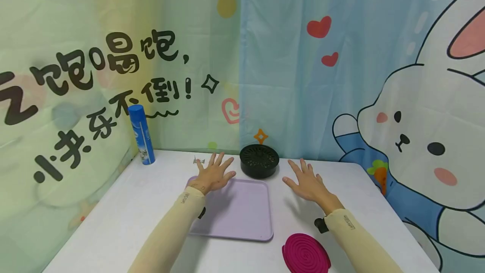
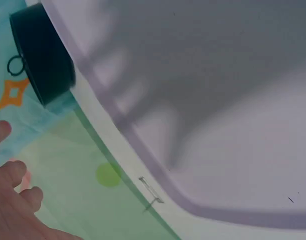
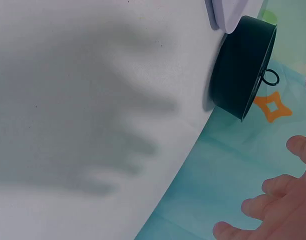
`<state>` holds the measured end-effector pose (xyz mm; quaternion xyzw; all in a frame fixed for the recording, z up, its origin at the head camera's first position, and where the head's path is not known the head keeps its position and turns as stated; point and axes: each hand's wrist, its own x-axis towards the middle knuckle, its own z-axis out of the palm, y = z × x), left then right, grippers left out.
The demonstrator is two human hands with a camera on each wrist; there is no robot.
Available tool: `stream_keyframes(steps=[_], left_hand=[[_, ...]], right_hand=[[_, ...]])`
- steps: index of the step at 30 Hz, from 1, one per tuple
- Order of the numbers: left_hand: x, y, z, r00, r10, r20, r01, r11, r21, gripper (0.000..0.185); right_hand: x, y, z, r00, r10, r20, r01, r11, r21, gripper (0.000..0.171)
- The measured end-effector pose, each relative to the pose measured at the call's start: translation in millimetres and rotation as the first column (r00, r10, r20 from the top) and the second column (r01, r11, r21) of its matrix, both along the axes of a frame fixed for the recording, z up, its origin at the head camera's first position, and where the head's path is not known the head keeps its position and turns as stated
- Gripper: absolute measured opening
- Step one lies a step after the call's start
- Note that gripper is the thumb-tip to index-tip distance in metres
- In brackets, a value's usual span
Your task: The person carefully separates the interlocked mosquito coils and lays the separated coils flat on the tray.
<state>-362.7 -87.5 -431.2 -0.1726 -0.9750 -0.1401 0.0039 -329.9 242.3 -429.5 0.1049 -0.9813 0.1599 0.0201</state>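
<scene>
Head view: white table (image 1: 125,214), cartoon curtains (image 1: 341,75)

The left hand (image 2: 13,200) shows at the bottom corner with its fingers held out straight, and it holds nothing. Its shadow falls on the purple tray (image 2: 203,75) on the white table (image 2: 143,170). A round black tin (image 2: 40,57) sits beside the tray's corner, and a small metal clip (image 2: 151,192) lies near the table edge.
</scene>
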Motion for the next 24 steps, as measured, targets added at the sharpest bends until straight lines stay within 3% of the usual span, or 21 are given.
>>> stream_keyframes(steps=[10, 17, 24], left_hand=[[10.7, 25, 1.3, 0.995, -0.097, -0.019, 0.097, 0.995, -0.015, 0.062], [21.4, 41, 5.5, 0.985, -0.171, -0.002, 0.17, 0.983, 0.073, 0.069], [29.4, 55, -1.3, 0.969, -0.248, -0.013, 0.248, 0.961, 0.127, 0.074]], right_hand=[[12.4, 4, 5.3, 0.998, 0.042, -0.052, -0.045, 0.998, -0.054, 0.076], [26.1, 14, 2.2, 0.991, 0.089, -0.1, -0.096, 0.993, -0.074, 0.078], [41.2, 21, -4.3, 0.99, 0.106, -0.097, -0.113, 0.991, -0.072, 0.081]])
